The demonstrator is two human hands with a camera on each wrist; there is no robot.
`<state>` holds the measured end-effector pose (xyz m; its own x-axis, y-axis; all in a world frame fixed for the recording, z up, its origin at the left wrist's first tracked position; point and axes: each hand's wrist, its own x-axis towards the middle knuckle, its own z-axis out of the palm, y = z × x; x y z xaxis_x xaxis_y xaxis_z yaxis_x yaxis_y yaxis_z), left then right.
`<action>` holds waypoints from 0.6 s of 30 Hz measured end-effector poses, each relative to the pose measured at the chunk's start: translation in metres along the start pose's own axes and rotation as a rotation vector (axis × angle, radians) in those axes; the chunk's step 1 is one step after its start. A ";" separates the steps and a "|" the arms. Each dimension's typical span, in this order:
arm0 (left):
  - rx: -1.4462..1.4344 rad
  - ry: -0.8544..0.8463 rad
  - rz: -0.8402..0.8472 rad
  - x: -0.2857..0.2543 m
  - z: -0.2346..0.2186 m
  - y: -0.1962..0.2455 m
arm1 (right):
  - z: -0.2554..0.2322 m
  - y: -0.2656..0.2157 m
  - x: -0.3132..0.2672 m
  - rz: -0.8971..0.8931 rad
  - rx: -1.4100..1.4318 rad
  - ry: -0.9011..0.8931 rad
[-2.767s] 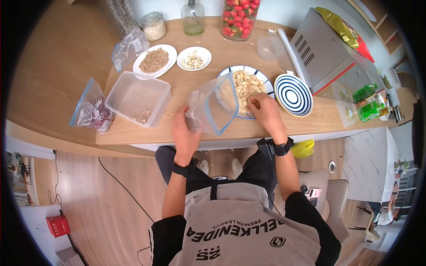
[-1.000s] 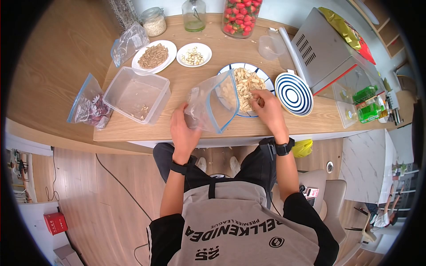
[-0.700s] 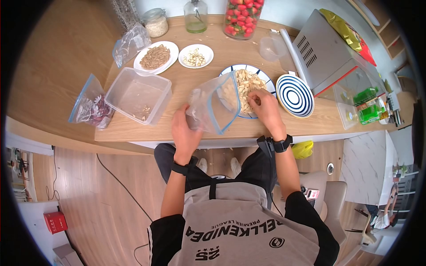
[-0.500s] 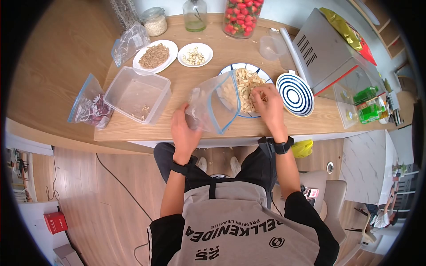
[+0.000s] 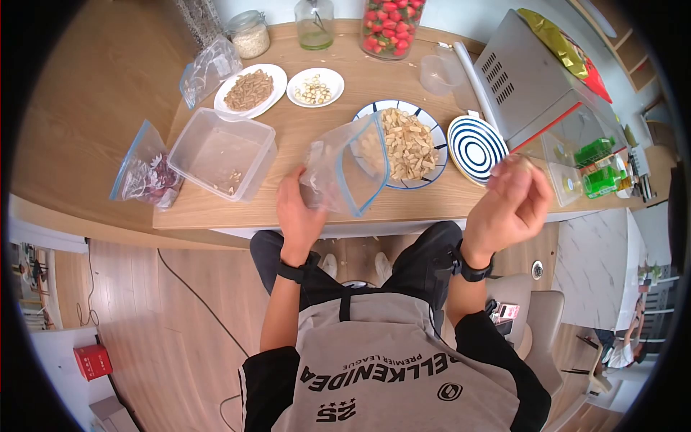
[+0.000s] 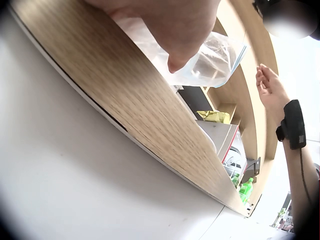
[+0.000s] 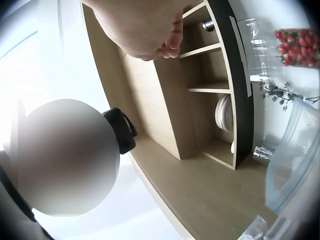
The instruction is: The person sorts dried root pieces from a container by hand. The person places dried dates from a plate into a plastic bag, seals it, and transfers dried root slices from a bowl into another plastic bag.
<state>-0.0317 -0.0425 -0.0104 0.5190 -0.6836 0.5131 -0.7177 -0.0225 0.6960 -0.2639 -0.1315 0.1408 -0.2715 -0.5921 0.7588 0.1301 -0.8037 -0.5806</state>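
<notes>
I could not see what my right hand (image 5: 507,205) held: its fingers were curled up in a loose grip, lifted off the worktop (image 5: 338,86) past its right front edge, and whatever sat at the fingertips was too small and blurry to tell. The right wrist view showed only the underside of that hand and some shelves. The left wrist view showed mostly the underside of the worktop edge, with my left hand (image 6: 170,25) cut off at the top. In the head view my left hand (image 5: 299,209) was at the front edge of the worktop, and its grip was pinched on the bottom of a clear zip bag (image 5: 345,169) with a blue rim. The bag stood up with its mouth open toward the blue-rimmed plate (image 5: 432,129), touching its left side. I could not make out what was inside the bag. That plate was heaped with pale nut pieces (image 5: 407,144). Just beside it on the right was a striped plate (image 5: 475,147), close to a grey box (image 5: 525,79). There was bare wood in front of the two plates, up to the edge. To the left sat a clear tub (image 5: 223,155) with a few bits in one corner, and a bag of dark red things (image 5: 147,176) lay off the side. Farther back were a plate of brown nuts (image 5: 248,90), a small plate of pale bits (image 5: 314,88), and a jar of strawberries (image 5: 389,25).
</notes>
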 end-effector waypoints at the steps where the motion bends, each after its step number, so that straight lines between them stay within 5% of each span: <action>1: -0.001 -0.001 -0.001 0.000 0.000 0.001 | 0.001 -0.004 0.000 -0.089 0.042 0.067; 3: -0.010 -0.008 -0.009 0.000 -0.001 0.004 | 0.003 -0.002 -0.013 -0.061 0.035 -0.017; 5: -0.007 -0.004 -0.007 -0.001 0.000 0.002 | 0.007 -0.006 -0.007 -0.093 -0.321 -0.648; 11: -0.011 0.003 -0.021 -0.002 -0.003 0.003 | -0.003 0.006 0.004 0.304 -0.155 -0.310; 13: -0.033 -0.004 -0.007 0.000 0.000 0.004 | -0.009 0.027 0.002 0.329 -0.255 -0.368; 15: -0.043 0.001 -0.057 -0.001 0.001 0.001 | -0.014 0.049 -0.004 0.350 -0.575 -0.778; 18: -0.025 -0.009 -0.047 -0.003 -0.002 0.002 | -0.028 0.089 -0.032 0.231 -0.773 -0.962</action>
<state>-0.0334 -0.0396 -0.0098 0.5480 -0.6886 0.4750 -0.6804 -0.0365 0.7320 -0.2701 -0.1830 0.0568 0.5300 -0.7789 0.3352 -0.5988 -0.6236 -0.5025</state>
